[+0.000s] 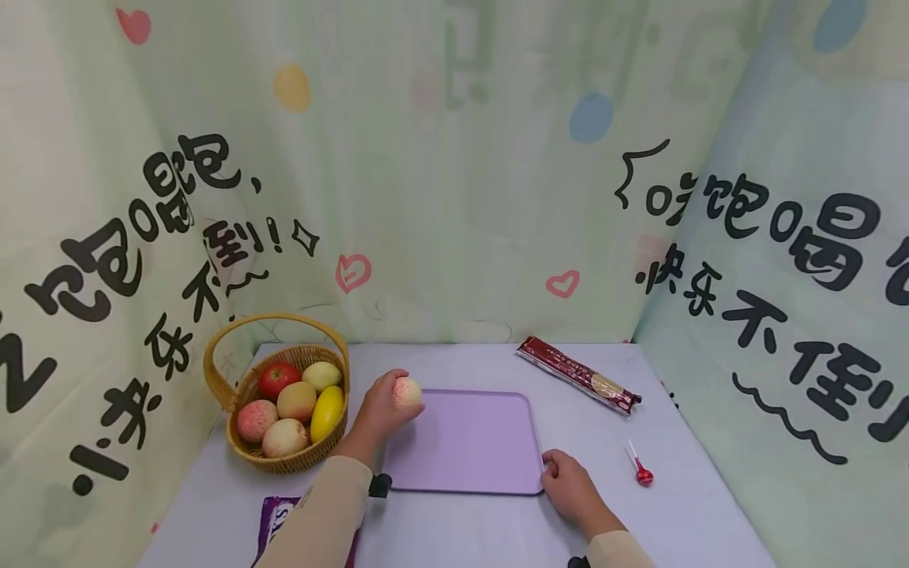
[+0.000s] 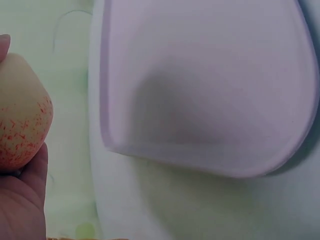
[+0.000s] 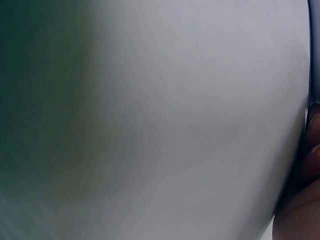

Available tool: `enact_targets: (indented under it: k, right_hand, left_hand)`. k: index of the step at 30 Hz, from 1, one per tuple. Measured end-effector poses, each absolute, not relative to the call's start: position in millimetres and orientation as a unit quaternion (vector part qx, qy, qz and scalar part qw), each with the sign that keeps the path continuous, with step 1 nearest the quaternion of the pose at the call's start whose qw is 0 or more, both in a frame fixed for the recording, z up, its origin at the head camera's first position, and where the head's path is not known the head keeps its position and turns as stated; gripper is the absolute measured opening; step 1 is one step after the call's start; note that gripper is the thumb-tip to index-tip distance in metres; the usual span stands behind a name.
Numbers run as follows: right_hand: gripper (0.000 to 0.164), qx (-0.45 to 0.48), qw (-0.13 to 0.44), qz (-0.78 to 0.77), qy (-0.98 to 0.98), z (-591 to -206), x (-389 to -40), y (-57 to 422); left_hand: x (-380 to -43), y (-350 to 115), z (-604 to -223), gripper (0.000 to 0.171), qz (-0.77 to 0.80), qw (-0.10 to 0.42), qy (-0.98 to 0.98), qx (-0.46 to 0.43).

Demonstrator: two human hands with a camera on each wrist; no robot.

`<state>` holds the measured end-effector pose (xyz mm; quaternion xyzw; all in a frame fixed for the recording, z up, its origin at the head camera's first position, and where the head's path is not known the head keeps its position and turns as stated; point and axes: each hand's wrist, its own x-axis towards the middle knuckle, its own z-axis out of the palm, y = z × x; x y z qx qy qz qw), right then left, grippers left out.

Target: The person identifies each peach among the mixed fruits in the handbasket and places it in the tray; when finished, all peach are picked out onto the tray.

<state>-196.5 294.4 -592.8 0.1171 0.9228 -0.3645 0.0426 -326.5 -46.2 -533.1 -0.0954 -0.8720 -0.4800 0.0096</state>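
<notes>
My left hand (image 1: 383, 410) grips a cream peach with red speckles (image 1: 407, 392), held up over the left edge of the purple tray (image 1: 465, 442). In the left wrist view the peach (image 2: 22, 117) sits between thumb and fingers, partly cut off by the frame. At the tray's near right corner, my right hand (image 1: 570, 487) holds the rim with curled fingers. Some of those fingers (image 3: 312, 162) show at the right border of the right wrist view. Left of the left hand stands a wicker basket (image 1: 284, 465) of fruit.
Inside the basket are a red apple (image 1: 279, 380), a yellow mango-like fruit (image 1: 327, 412) and several others. A long dark-red snack packet (image 1: 578, 375) lies back right, with a red lollipop (image 1: 643, 475) nearer. A purple packet (image 1: 273, 517) lies partly under the left sleeve.
</notes>
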Motion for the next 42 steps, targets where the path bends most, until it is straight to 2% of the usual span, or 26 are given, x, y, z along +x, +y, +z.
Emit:
enact_targets:
  k: [6, 31, 36, 42]
  right_hand:
    - [0.033, 0.114, 0.037, -0.369, 0.922, -595, -196, 296]
    - [0.033, 0.113, 0.034, -0.378, 0.918, -590, -197, 295]
    - [0.033, 0.115, 0.046, -0.383, 0.916, -588, -197, 296]
    - [0.031, 0.115, 0.055, -0.383, 0.915, -589, -195, 297]
  left_hand:
    - [-332, -40, -540, 0.068, -0.471, -0.009, -0.879, -0.076]
    - [-341, -31, -569, 0.069, -0.439, -0.023, -0.892, -0.107]
    - [-342, -31, -568, 0.069, -0.430, -0.019, -0.896, -0.112]
    - [-344, -29, -566, 0.069, -0.423, -0.042, -0.899, -0.108]
